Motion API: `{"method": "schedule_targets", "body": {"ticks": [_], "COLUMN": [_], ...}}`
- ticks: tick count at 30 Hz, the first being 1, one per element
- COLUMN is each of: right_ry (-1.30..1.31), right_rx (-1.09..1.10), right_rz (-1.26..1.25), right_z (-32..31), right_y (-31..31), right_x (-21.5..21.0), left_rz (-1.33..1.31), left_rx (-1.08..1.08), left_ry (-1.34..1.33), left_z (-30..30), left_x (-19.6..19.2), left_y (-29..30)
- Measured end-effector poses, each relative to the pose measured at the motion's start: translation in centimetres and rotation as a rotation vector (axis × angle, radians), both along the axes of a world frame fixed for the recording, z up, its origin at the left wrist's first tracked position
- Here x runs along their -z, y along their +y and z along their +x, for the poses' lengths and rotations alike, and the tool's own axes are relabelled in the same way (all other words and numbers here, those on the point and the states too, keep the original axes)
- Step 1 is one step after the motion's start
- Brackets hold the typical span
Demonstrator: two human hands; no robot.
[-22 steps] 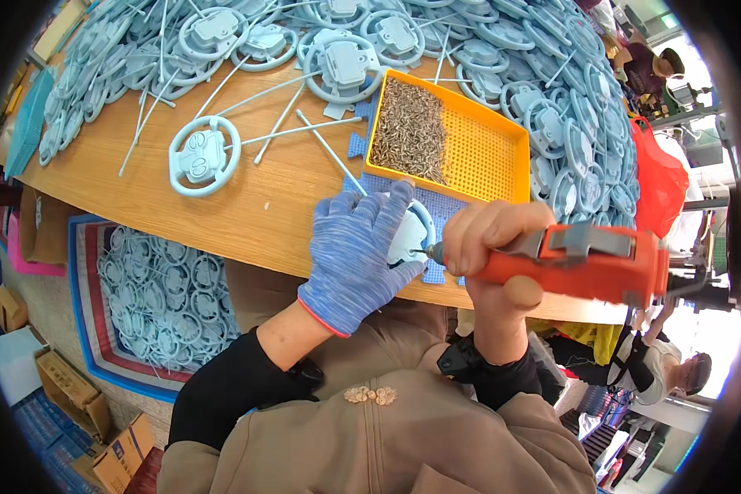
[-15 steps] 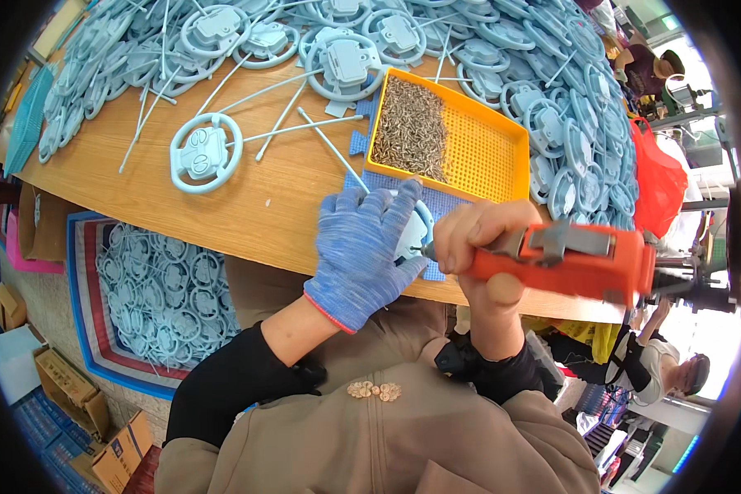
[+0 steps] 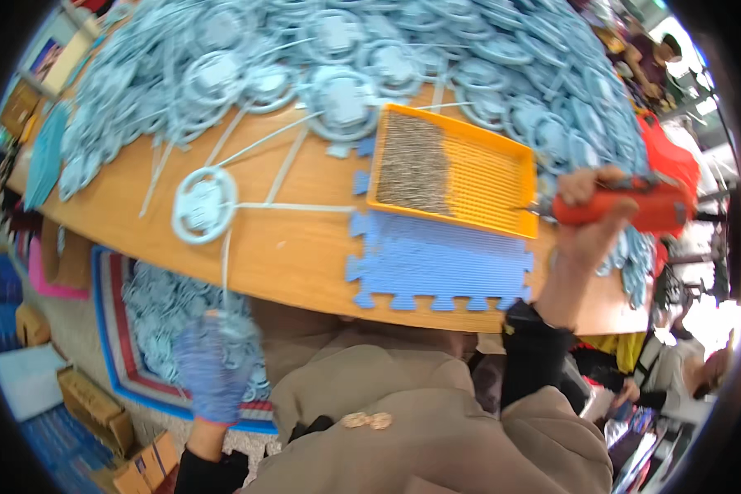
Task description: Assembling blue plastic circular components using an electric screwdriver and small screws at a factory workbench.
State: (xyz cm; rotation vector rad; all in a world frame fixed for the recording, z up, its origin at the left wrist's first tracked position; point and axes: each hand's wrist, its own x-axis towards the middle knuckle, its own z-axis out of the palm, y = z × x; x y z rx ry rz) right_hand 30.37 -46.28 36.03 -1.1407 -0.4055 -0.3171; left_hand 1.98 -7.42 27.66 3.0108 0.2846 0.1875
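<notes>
Right hand clenched around the orange power screwdriver, held level at about 3 o'clock, long axis running left-right, bit end pointing toward 9 o'clock at the right rim of the orange tray. Tip sits just at the tray edge; contact unclear.

Left hand, blue knit glove, is down off the worktop at about 7 o'clock, over the blue-rimmed bin of pale blue parts on the floor. Motion blur: cannot tell if it is grasping a part or just reaching.

Tray holds a heap of small screws in its left half, right half mostly bare mesh. Screws lie toward 9 o'clock from the driver tip, so the right hand is far nearer to them than the left.

Blue foam puzzle mat lies just below the tray at 6 o'clock of it, bare. One pale blue ring part with sprue rods lies alone at 10 o'clock of the mat. Big pile of the same parts fills the far worktop at 12 o'clock.
</notes>
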Motion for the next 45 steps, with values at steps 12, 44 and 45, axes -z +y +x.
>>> {"method": "schedule_targets", "body": {"ticks": [12, 44, 45], "right_ry": [-0.116, -0.024, 0.001], "right_rx": [0.181, -0.143, -0.145], "right_rz": [0.012, -0.109, -0.145], "right_z": [5.2, -6.6, -7.3], "right_y": [-0.5, 8.5, 9.3], "right_x": [3.9, -0.7, -0.7], "left_rz": [-0.010, -0.408, -0.415], "left_rx": [0.181, 0.660, 0.662], "left_ry": [-0.145, -0.105, -0.106], "left_z": [17.4, 18.2, 18.1], "left_x": [-0.5, -3.1, -3.1], "left_y": [6.6, -12.5, -12.7]}}
